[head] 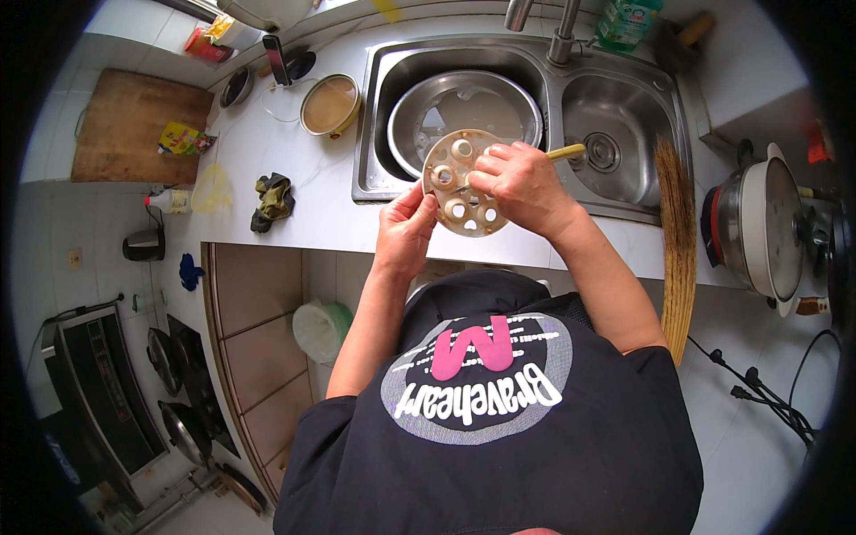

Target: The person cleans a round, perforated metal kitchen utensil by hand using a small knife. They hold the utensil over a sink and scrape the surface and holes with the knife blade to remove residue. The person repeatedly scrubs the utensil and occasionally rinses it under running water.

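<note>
A round, pale egg-steaming rack with several ring-shaped holders [473, 217] is tilted over the front edge of the left sink bowl. My left hand [409, 224] grips its left rim, the thumb on top. In my right hand [518, 184] is a slim tool with a yellow handle [567, 152], which sticks out to the right; its working end lies against the rack among the holders and is mostly hidden by my fingers. Behind the rack, a steel basin [468, 83] of cloudy water stands in the left bowl of the double sink [455, 45].
A pot of brownish liquid [330, 105] and a crumpled dark-green cloth [273, 200] lie left of the sink. At right, a straw brush [677, 234] leans over the counter's front edge, beside a lidded pot [769, 221]. A lined bin [321, 331] stands below the counter.
</note>
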Motion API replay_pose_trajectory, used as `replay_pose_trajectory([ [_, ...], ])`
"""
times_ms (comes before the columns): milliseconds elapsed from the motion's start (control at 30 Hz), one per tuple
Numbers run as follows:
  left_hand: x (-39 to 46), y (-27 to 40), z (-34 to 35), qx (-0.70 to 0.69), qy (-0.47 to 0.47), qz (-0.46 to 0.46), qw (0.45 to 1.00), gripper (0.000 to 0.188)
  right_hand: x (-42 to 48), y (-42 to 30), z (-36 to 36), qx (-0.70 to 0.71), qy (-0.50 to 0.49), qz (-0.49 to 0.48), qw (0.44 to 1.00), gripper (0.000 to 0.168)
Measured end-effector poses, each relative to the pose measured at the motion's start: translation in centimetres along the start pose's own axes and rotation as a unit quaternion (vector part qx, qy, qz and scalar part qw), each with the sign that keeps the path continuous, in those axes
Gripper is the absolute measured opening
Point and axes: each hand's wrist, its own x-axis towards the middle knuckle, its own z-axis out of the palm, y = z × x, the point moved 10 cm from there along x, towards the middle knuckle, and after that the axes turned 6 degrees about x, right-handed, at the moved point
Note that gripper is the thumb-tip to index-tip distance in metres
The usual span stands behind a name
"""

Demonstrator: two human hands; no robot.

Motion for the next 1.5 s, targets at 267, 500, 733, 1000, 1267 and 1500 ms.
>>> replay_pose_trajectory([
  [267,0.4,-0.3,0.5,-0.011,-0.003,-0.006,1.0,0.036,0.3,-0.1,-0.2,-0.034,0.003,0.02,0.999,0.003],
  [500,0.5,-0.7,0.3,-0.012,0.0,-0.005,1.0,0.033,0.1,-0.5,0.0,0.0,-0.002,-0.011,1.0,0.003],
  [733,0.9,-0.6,0.4,-0.021,-0.009,-0.007,1.0,0.034,0.1,-0.7,-0.2,0.039,-0.002,-0.034,0.999,0.003],
  [1000,0.9,-0.4,0.7,-0.02,-0.001,-0.015,1.0,0.034,0.0,-0.4,-0.5,0.027,0.009,-0.012,1.0,0.004],
  [1267,0.9,-0.4,0.5,-0.028,0.003,-0.014,1.0,0.033,0.3,-0.6,-0.8,-0.022,0.023,-0.005,0.999,0.005],
  [1500,0.6,-0.6,0.2,-0.029,0.015,-0.022,0.999,0.032,0.3,-0.6,-0.5,-0.031,0.025,0.024,0.999,0.004],
])
